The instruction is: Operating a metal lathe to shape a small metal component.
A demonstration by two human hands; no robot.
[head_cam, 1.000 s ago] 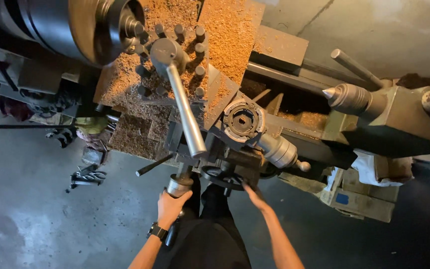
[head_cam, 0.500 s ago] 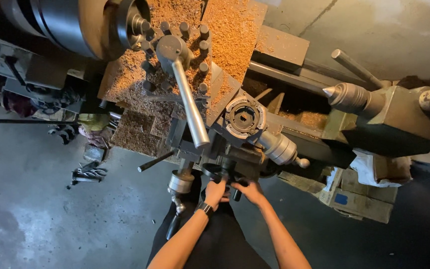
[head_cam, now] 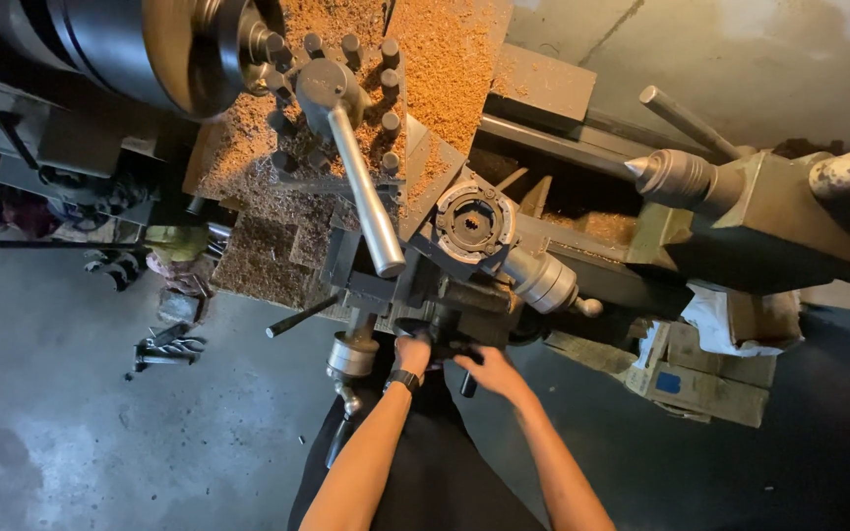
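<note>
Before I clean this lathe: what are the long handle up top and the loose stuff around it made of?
Long handle: looks like bare polished steel, with a bright grey sheen. Loose stuff: fine orange-brown chips, possibly wood shavings or brass swarf; the look leaves it open.

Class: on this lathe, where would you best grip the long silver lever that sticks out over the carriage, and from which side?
Probably the free rounded end of the silver lever, from the operator's side. The smooth bar slopes toward the person, while its other end is fixed in the tool post among the bolts.
</note>
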